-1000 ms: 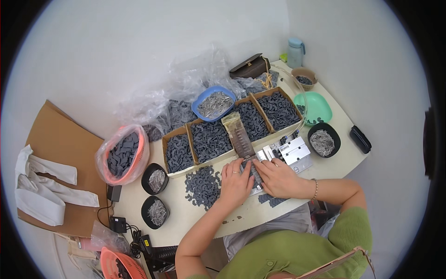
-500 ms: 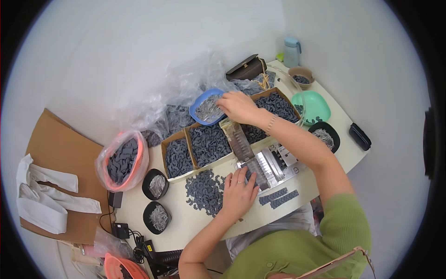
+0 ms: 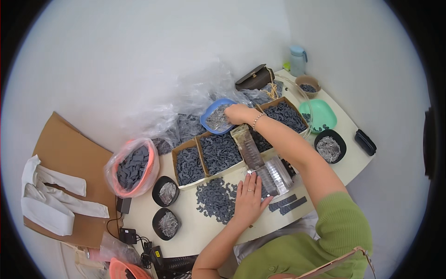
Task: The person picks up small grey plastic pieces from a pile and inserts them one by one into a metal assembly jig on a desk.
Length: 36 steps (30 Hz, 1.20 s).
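My right hand point(image 3: 238, 115) is at the right side of a blue bowl point(image 3: 203, 122) of thin silver metal pins point(image 3: 219, 119). Its fingers are curled in over the pins, and their tips are hidden, so anything between them cannot be made out. My left hand point(image 3: 250, 200) lies with fingers stretched out against the near-left edge of a clear ridged plastic fixture point(image 3: 280, 174). Left of it spreads a loose pile of small dark grey pieces point(image 3: 217, 201). Dark grey strips point(image 3: 288, 204) lie at the fixture's near side. A clear slotted block point(image 3: 248, 148) extends behind the fixture.
A divided cardboard box point(image 3: 211, 176) of grey pieces runs behind the work area. Two black bowls point(image 3: 160, 229) of pins stand at left, another black bowl point(image 3: 344, 148) at right. A green tray point(image 3: 327, 111), a brown bag point(image 3: 255, 79) and a coral basket point(image 3: 151, 162) stand around.
The whole view has shifted, moving the scene right and down in the picture. My right hand remains at the blue bowl, its fingers now more curled. My left hand stays by the fixture.
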Tool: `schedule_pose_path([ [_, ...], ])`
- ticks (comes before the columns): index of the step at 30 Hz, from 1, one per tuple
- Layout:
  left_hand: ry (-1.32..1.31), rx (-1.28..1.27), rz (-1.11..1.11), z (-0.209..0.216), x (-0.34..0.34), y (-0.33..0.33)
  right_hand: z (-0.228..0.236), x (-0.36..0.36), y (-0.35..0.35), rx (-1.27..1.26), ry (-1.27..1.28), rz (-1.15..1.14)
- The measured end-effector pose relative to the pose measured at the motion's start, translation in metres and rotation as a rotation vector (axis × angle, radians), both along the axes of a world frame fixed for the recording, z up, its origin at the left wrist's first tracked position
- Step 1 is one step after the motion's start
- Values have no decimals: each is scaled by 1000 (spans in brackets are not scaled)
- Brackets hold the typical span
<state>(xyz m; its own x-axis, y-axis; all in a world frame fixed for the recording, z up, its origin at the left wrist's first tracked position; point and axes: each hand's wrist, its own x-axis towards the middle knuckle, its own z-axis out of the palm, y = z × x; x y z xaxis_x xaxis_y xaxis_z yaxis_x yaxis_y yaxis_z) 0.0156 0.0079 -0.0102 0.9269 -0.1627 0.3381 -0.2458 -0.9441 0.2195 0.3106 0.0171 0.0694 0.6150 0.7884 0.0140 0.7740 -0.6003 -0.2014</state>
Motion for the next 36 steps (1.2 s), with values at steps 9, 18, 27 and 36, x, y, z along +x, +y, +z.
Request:
schedule_pose_path([
  [9, -27, -90, -7, 1, -1, 1, -13, 8, 9, 90, -24, -25],
  [18, -43, -216, 21, 3, -5, 9, 2, -14, -43, 635, 17, 127],
  [27, -61, -210, 19, 6, -5, -3, -25, -147, -158, 121, 181, 420],
  [36, -65, 24, -24, 6, -6, -9, -25, -109, -150, 384, 127, 295],
])
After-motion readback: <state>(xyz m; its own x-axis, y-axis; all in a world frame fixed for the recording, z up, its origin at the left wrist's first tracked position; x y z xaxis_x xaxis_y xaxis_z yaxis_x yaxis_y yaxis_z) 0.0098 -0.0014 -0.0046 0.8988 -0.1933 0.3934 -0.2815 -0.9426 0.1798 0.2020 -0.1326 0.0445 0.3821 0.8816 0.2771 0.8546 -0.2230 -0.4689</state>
